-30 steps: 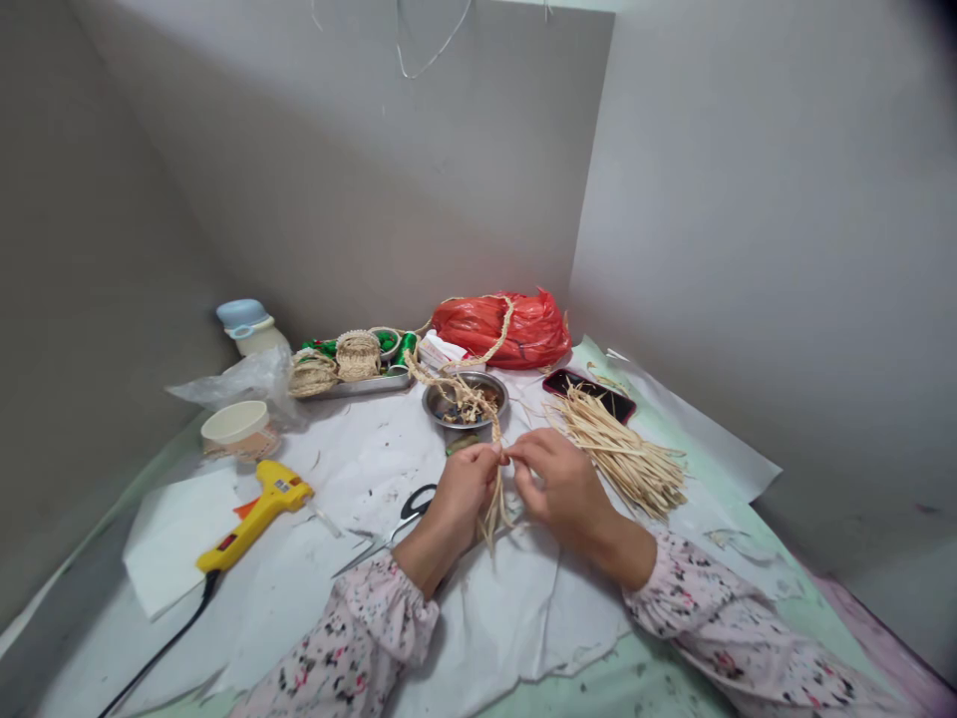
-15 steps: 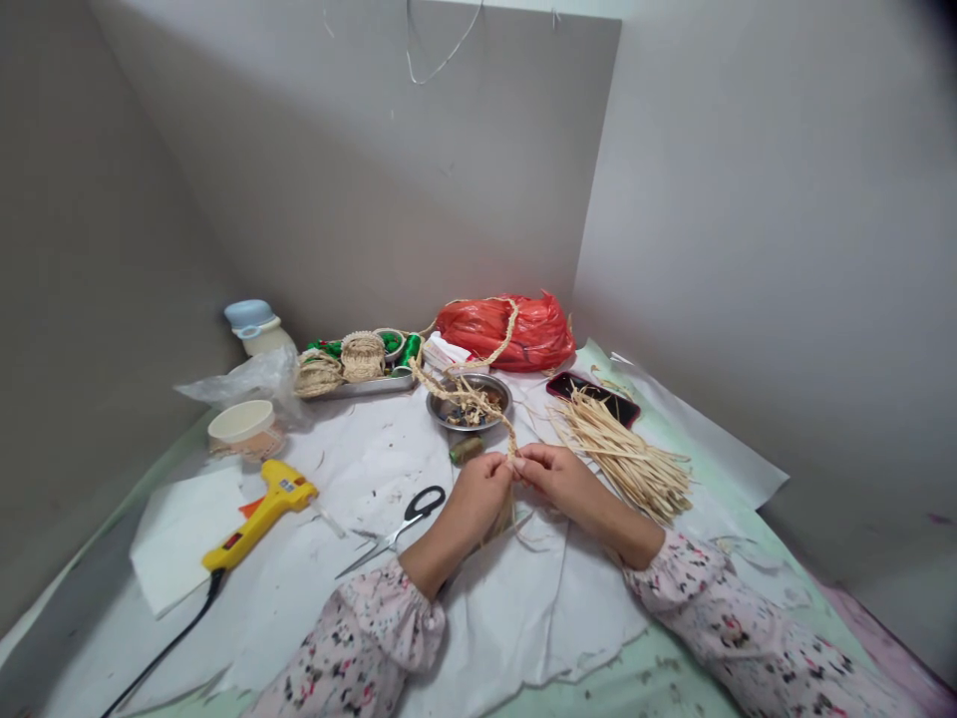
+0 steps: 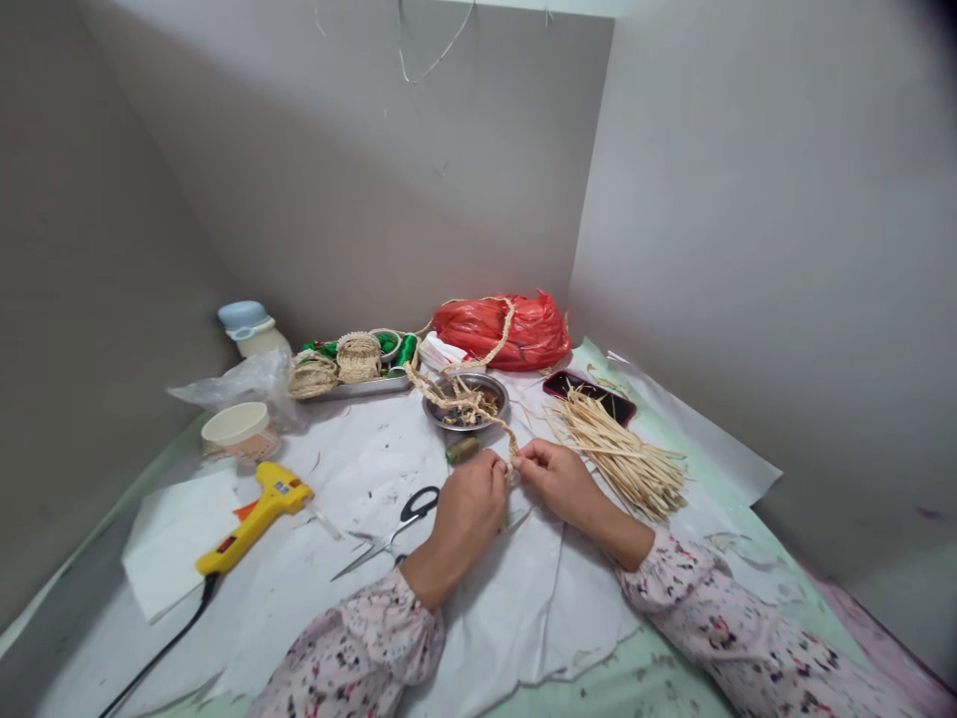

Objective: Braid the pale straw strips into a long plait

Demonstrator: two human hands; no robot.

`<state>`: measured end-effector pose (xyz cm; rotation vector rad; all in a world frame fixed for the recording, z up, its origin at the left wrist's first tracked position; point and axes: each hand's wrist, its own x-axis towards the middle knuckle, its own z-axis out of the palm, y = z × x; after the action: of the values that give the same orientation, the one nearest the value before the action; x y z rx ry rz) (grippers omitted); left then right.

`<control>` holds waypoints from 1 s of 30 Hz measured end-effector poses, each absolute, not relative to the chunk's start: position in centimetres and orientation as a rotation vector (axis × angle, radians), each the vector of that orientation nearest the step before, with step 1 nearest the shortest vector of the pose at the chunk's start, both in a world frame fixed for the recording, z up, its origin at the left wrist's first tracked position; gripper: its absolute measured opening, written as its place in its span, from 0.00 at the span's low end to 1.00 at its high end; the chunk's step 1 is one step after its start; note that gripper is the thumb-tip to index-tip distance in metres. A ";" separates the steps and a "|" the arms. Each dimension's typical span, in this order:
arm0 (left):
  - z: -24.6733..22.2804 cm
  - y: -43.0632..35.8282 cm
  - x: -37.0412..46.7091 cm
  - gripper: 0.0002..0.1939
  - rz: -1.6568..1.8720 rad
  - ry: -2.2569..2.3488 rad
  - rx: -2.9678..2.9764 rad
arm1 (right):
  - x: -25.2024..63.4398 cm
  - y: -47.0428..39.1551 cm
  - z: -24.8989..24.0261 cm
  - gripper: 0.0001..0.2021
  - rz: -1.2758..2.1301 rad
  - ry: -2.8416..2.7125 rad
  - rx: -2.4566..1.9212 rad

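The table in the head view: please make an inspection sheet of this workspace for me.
Surface: white sheet, wrinkled, with small dark specks.
Job's things: braid between the hands; straw bundle at right.
Clutter: scissors, glue gun, spool, phone, metal bowl with scraps.
Hands: left hand and right hand hold the braid, fingers closed.
Cables: black cord from glue gun, leaving the picture; plug not visible.
Surroundings: grey walls behind.

The bag (image 3: 502, 333) is glossy, crinkled plastic, the bowl (image 3: 502, 416) shiny metal, and the straw (image 3: 626, 456) matt, dry and fibrous.
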<state>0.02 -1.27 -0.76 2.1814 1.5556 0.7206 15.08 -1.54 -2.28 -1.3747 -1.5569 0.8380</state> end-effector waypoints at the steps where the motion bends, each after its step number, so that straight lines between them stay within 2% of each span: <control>1: -0.6 -1.3 0.0 0.15 0.730 1.575 2.188 | 15.0 -1.6 -2.3 0.09 0.832 -1.558 -1.378; 14: -0.1 -3.1 1.0 0.16 0.641 1.477 2.278 | 14.6 -1.7 -2.5 0.09 0.929 -1.357 -1.298; 24: -0.7 -3.2 1.4 0.16 0.519 1.443 2.374 | 14.4 -1.7 -2.1 0.09 1.268 -1.096 -1.152; 30: -0.1 -3.4 1.1 0.21 0.763 1.291 2.186 | 15.0 -1.2 -2.2 0.06 1.328 -0.948 -1.071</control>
<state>1.09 -3.37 -0.11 2.1863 1.2908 0.7625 15.02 -1.21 -2.18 -1.0713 -0.9475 1.3281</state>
